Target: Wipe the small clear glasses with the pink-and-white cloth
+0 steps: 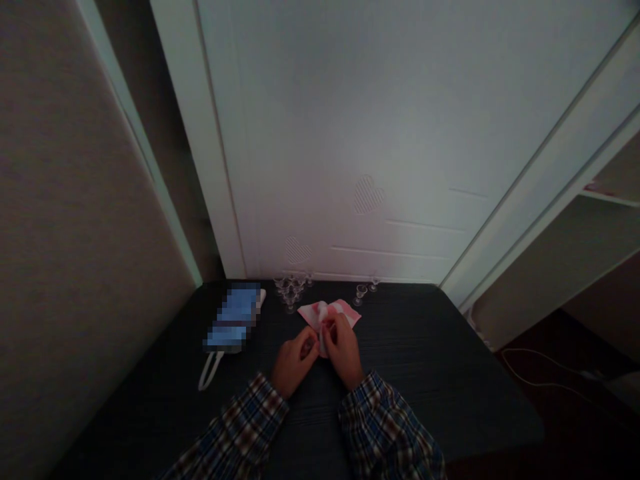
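Note:
Both hands meet over a dark table (425,373). My left hand (296,363) is curled closed beside a pink and white cloth (330,313), its fingertips at the cloth's near edge. My right hand (345,350) pinches the same cloth from the right, fingers pressed together on it. The cloth lies partly spread on the table just beyond the hands. Both sleeves are plaid. The dim light hides whether anything small sits inside the cloth.
Several small clear stemmed glasses (291,290) cluster at the table's far edge, two more glasses (361,291) to their right. A blue blurred packet (235,319) with a white strap (210,372) lies at left. White door behind; shelf and cable at right.

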The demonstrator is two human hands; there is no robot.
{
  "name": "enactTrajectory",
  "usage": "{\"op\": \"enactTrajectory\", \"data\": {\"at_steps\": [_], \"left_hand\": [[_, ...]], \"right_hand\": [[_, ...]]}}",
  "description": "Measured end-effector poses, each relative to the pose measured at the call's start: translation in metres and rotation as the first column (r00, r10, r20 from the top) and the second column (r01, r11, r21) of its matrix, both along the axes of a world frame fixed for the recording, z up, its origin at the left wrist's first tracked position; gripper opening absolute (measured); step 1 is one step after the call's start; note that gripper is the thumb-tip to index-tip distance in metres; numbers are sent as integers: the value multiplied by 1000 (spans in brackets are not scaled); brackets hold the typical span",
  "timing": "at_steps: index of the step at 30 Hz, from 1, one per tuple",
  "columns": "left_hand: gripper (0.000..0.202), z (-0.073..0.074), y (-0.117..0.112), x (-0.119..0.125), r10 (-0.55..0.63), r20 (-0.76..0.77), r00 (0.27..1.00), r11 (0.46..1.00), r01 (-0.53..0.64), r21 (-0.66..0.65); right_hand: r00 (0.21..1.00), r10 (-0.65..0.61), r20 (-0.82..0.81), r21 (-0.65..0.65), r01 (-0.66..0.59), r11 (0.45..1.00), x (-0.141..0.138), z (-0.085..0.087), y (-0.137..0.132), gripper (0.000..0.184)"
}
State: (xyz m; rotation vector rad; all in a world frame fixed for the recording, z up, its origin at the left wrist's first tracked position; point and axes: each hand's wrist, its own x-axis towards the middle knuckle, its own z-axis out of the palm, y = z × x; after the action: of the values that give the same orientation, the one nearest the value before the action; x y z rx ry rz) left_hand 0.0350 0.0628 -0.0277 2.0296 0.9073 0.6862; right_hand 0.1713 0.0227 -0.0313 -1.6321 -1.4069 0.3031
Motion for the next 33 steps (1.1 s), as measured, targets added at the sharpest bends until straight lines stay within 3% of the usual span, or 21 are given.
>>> {"op": "enactTrajectory", "data": {"at_steps": [7, 13, 17, 21, 33], "left_hand": [[12, 4, -6, 0, 96, -25, 995, 995, -96, -30], [5, 2, -11, 0, 49, -96, 994, 998, -52, -30], [12, 5, -13, 1, 13, -115, 993, 994, -26, -107], [13, 11, -13, 3, 23, -131, 991, 982, -47, -180], [11, 11, 5, -1, -45, 25, 999, 958, 51, -281]], "right_hand": [[996, 69, 59, -65, -65, 996, -1, -2, -3, 21], [1000, 24, -10, -129, -25, 991, -2, 1, -6, 14], [999, -6, -48, -94, 2, 996, -4, 3, -9, 13], [999, 47, -6, -91, -47, 995, -5, -1, -10, 13], [999, -23, 29, -60, 24, 998, 3, 4, -5, 10]]}}
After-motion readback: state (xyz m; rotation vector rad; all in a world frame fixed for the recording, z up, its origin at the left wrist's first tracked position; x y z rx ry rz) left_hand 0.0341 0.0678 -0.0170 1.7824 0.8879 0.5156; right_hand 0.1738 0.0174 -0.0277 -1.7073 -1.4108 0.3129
